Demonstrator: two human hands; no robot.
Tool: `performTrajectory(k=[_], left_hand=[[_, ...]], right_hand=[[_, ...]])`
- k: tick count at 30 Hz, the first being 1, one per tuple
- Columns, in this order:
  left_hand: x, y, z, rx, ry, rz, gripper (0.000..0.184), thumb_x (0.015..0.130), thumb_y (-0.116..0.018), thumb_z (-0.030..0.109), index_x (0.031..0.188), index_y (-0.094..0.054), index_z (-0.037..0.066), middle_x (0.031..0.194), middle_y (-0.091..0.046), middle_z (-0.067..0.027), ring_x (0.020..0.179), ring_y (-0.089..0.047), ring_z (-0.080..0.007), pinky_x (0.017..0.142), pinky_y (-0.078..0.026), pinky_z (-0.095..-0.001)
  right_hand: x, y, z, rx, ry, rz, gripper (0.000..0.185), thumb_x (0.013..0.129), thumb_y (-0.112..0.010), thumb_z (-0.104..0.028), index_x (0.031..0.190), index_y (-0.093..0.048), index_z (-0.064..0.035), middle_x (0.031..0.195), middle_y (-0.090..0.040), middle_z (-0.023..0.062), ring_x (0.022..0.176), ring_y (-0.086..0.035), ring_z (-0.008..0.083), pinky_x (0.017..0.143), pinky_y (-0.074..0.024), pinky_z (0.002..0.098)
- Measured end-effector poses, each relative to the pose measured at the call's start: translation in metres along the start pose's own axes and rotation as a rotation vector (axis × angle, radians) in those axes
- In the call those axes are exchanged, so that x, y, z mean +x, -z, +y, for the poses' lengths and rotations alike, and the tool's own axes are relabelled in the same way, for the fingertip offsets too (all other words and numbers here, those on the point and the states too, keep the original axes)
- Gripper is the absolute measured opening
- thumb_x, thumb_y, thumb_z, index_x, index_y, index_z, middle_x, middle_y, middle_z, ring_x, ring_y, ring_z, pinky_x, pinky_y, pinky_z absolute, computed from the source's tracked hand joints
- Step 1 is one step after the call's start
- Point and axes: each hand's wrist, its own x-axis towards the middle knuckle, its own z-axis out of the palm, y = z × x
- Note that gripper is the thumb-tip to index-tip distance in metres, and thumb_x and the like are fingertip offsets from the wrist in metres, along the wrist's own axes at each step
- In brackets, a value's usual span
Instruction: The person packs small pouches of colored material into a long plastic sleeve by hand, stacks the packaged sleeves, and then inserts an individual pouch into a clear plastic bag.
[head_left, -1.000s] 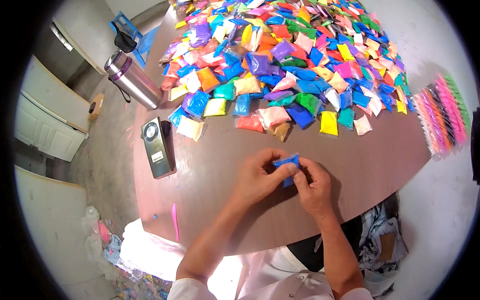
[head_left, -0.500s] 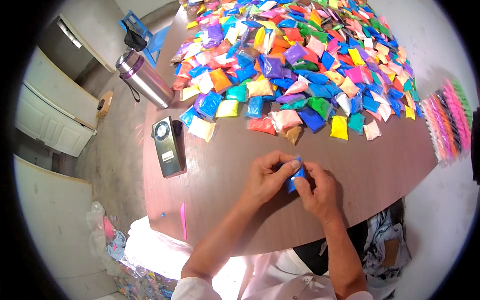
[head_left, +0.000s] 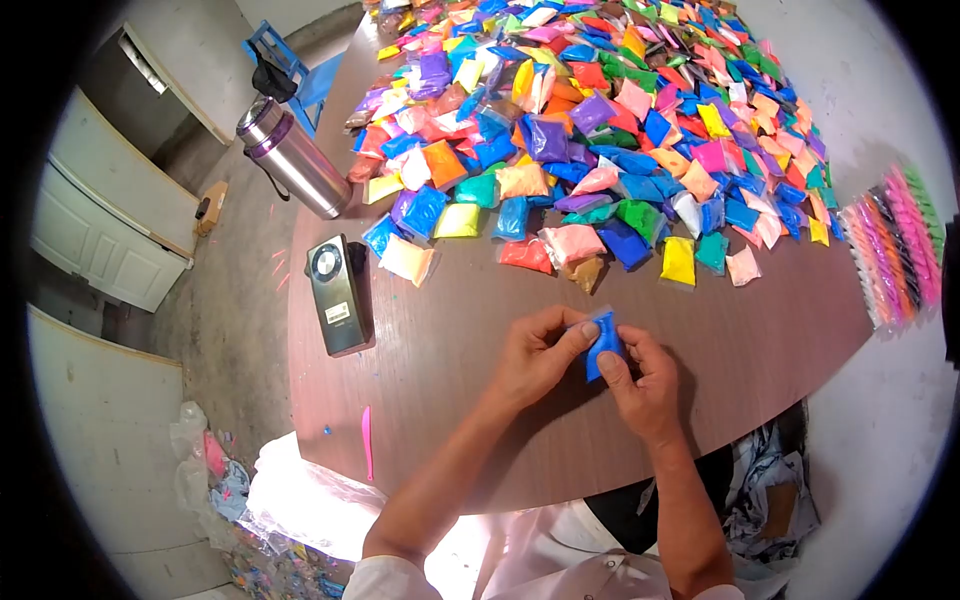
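A small blue packet (head_left: 604,350) in clear plastic is held up between my two hands, above the brown table (head_left: 450,420). My left hand (head_left: 541,352) pinches its upper left edge between thumb and fingers. On the other side, my right hand (head_left: 643,385) grips the packet's right edge, thumb in front and fingers curled behind. What fills the packet looks soft, but I cannot tell what it is. Beyond my hands spreads a large heap of similar packets (head_left: 600,150) in many colours; a yellow packet (head_left: 678,260) lies at its near edge.
A steel flask (head_left: 298,165) stands at the table's left, with a dark box (head_left: 338,300) bearing a round dial nearer me. A pink plastic tool (head_left: 367,443) lies near the left edge. Bagged twisted coloured strips (head_left: 895,245) are at the right edge. A blue chair (head_left: 310,85) stands behind.
My fingers have shifted on the blue packet, and more of its face now shows. My right hand has opened slightly away from my left. The heap stays as it was.
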Motion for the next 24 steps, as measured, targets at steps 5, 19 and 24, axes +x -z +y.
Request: performTrajectory(k=[5, 19, 24], left_hand=[[-0.001, 0.002, 0.004, -0.007, -0.004, -0.001, 0.019, 0.106, -0.074, 0.017, 0.113, -0.079, 0.0, 0.097, -0.075, 0.0013, 0.091, -0.065, -0.0067, 0.082, -0.054, -0.0265], [-0.001, -0.002, 0.005, -0.017, -0.032, -0.054, 0.022, 0.105, -0.075, 0.02, 0.115, -0.076, 0.0, 0.098, -0.073, 0.0001, 0.089, -0.064, -0.0067, 0.081, -0.054, -0.0268], [-0.002, 0.0, 0.003, 0.025, -0.006, -0.123, 0.022, 0.104, -0.077, 0.021, 0.108, -0.076, 0.0, 0.089, -0.07, 0.0018, 0.083, -0.062, -0.0069, 0.074, -0.053, -0.0282]], right_hand=[[0.003, -0.001, -0.005, -0.087, 0.062, -0.027, 0.038, 0.101, -0.079, -0.03, 0.123, -0.07, -0.0003, 0.096, -0.073, 0.0061, 0.086, -0.067, 0.0115, 0.074, -0.0542, 0.0291], [0.0, 0.0, -0.002, 0.005, 0.015, 0.002, 0.03, 0.104, -0.074, -0.022, 0.124, -0.071, 0.0007, 0.1, -0.072, 0.0042, 0.088, -0.064, 0.0102, 0.077, -0.0535, 0.0288], [0.003, 0.003, -0.007, -0.047, 0.008, 0.018, 0.03, 0.104, -0.073, -0.023, 0.122, -0.071, 0.0008, 0.099, -0.071, 0.0046, 0.089, -0.064, 0.0111, 0.078, -0.054, 0.03]])
